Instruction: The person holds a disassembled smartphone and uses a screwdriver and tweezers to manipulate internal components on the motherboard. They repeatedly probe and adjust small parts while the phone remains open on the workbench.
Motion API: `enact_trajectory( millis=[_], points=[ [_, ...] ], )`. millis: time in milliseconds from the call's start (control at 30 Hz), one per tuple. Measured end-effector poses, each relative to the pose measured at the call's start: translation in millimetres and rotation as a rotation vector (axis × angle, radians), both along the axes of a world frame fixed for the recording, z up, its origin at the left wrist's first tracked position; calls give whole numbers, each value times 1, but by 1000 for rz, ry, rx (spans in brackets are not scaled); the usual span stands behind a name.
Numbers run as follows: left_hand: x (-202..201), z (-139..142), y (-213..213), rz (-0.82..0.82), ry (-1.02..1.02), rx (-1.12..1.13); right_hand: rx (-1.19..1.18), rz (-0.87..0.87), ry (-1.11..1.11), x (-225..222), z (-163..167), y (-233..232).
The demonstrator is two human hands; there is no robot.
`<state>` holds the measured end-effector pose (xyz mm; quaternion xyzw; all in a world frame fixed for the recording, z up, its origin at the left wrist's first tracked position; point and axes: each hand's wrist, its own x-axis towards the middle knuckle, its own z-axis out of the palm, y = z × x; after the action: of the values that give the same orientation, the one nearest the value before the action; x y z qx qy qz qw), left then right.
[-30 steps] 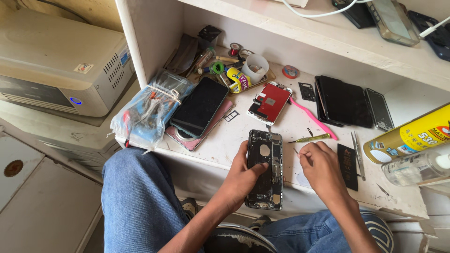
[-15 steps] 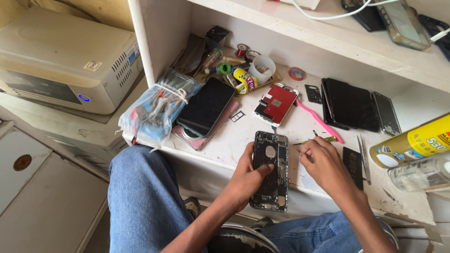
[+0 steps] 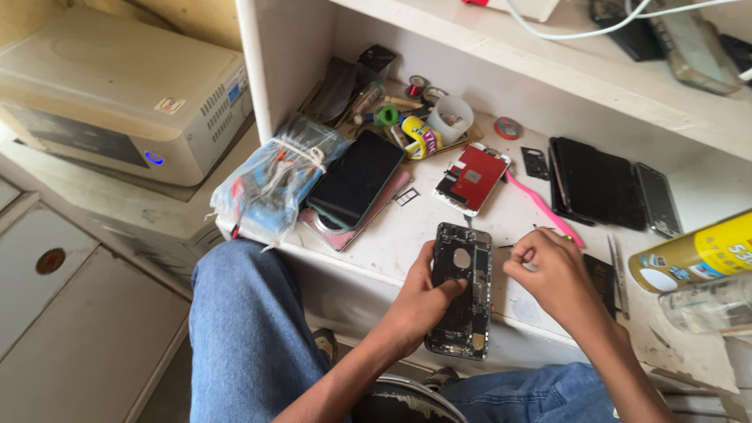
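left hand (image 3: 419,301) grips the open phone (image 3: 462,290) at the desk (image 3: 392,243) front edge, thumb across its middle. my right hand (image 3: 552,274) sits just right of the phone, fingers (image 3: 523,254) pinched narrow; can't tell what they hold. red screen (image 3: 472,178) and pink tool (image 3: 544,209) lie beyond, spray can (image 3: 693,254) far right.

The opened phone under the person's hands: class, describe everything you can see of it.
The opened phone is a dark, rectangular shell lying flat, insides up, on the white desk, its lower end past the front edge. Its screen is off, exposing dark boards, small metallic parts and a round pale patch near the top. The left hand grips its left side, thumb across the middle. The right hand hovers beside it, fingers pinched.
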<state>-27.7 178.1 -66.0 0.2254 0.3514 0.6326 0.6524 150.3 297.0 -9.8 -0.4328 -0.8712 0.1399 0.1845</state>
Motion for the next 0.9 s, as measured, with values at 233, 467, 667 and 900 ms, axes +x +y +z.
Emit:
enact_trajectory(
  millis=[233, 467, 667, 900],
  points=[
    [6, -10, 1, 12, 56, 41, 141, 228, 97, -39, 27, -35],
    [5, -6, -2, 18, 62, 44, 239, 264, -9, -64, 33, -42],
    [3, -11, -1, 10, 36, 56, 317, 260, -63, -74, 27, -44],
    [4, -13, -2, 18, 73, 81, 342, 263, -107, -78, 25, -47]
  ],
)
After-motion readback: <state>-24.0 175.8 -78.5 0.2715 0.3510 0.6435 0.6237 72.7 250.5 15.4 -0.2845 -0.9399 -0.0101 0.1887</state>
